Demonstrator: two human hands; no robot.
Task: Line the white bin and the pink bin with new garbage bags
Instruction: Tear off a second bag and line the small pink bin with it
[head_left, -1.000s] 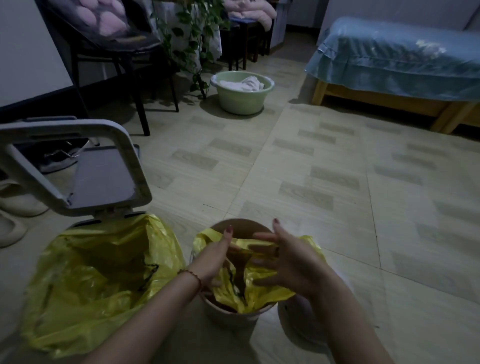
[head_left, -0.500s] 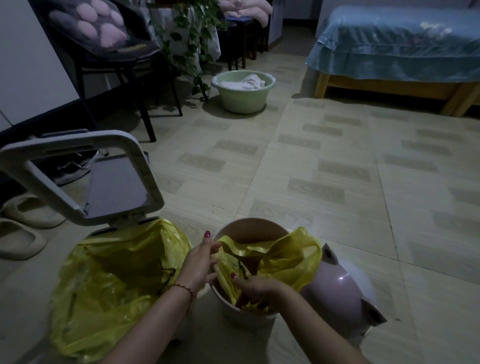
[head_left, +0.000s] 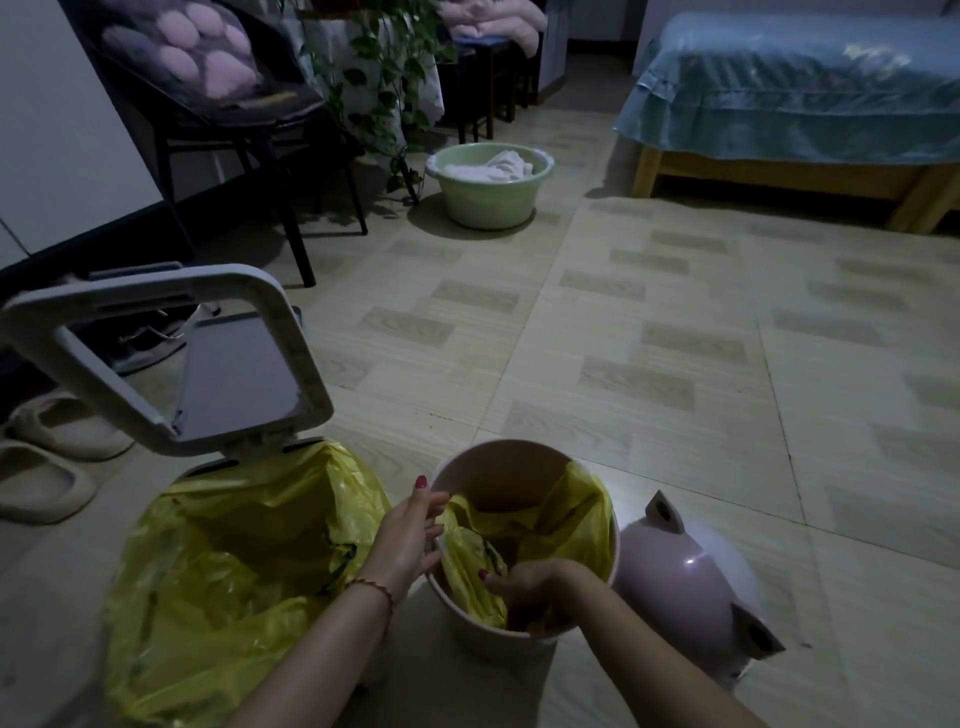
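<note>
The round pink bin (head_left: 519, 457) stands on the floor in front of me with a yellow garbage bag (head_left: 576, 519) partly inside it, its far rim bare. My left hand (head_left: 408, 535) pinches the bag's edge at the bin's left rim. My right hand (head_left: 524, 587) is down inside the bin, fingers curled in the yellow plastic at the near side. To the left, the white bin (head_left: 202, 470) has its lid (head_left: 171, 358) raised and a yellow bag (head_left: 234, 571) spread over its opening.
The pink bin's eared lid (head_left: 691, 577) lies on the floor at its right. Slippers (head_left: 47, 452) sit at the left edge. Farther off are a green basin (head_left: 491, 187) with cloth, a black chair (head_left: 244, 130), a plant and a bed (head_left: 800, 93).
My right hand has dropped from above the bin down into it, pushing the bag in. My left hand stays at the left rim. The view has shifted, so the eared lid now shows.
</note>
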